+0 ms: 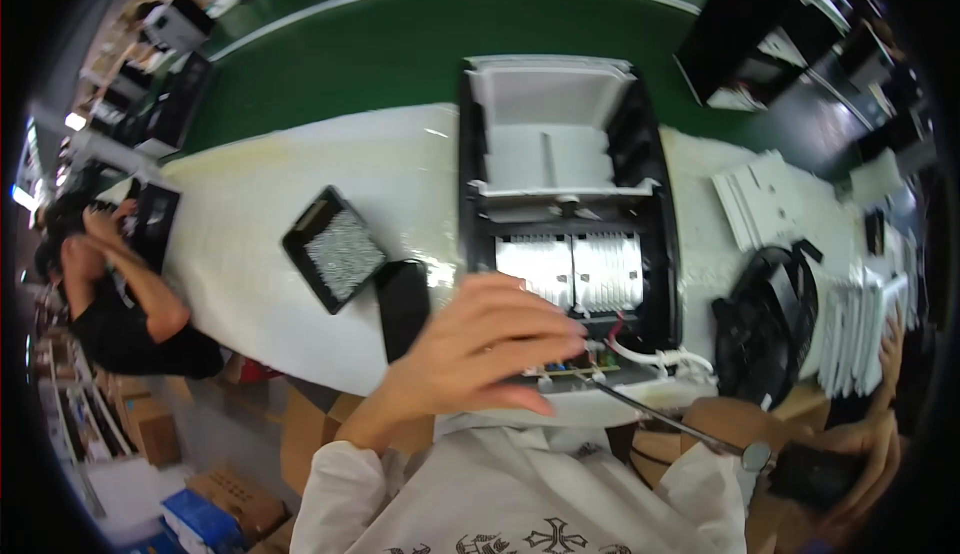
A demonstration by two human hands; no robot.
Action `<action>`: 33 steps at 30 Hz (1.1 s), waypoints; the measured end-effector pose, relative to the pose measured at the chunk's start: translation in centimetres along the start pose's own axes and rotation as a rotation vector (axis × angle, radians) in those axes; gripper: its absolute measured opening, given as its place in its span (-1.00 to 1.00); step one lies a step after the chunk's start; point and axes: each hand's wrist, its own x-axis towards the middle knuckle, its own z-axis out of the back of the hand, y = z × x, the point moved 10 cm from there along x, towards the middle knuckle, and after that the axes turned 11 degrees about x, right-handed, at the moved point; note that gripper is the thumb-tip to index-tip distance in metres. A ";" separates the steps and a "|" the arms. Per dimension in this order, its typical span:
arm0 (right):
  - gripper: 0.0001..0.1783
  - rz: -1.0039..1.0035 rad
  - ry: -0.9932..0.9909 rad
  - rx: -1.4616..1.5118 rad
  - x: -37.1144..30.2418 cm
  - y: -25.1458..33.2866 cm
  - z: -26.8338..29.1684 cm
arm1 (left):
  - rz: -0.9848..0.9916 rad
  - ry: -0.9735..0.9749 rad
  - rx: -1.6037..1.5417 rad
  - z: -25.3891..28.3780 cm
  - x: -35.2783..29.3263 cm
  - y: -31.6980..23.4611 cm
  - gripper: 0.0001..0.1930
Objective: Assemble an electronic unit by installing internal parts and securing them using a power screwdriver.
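Note:
On the bench in front of me lies a black appliance housing with a white-walled compartment and two silver finned metal blocks. My left hand hovers over its near end, fingers stretched out and thumb apart, with nothing visible in it. Partly hidden beneath that hand is a circuit board, with red and white wires beside it. At the lower right my right hand is wrapped around a black-bodied screwdriver. Its long thin shaft slants up left, with the tip at the board's edge.
Left of the housing are a black bin full of small silvery screws and a flat black piece. To the right lie white panels, black parts and stacked white pieces, with another hand alongside. A co-worker is at far left.

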 end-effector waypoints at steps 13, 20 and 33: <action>-0.49 -0.199 0.142 -0.470 -0.8 -2.1 -0.9 | 0.654 0.440 0.904 8.2 -14.4 16.3 -0.90; -0.39 -0.537 0.154 -0.675 -3.9 -6.8 0.9 | 0.809 0.360 0.812 9.3 -16.1 16.7 -0.88; -0.39 -0.451 0.064 -0.825 -6.1 -6.4 1.8 | 0.853 0.270 0.726 9.6 -16.5 16.8 -0.87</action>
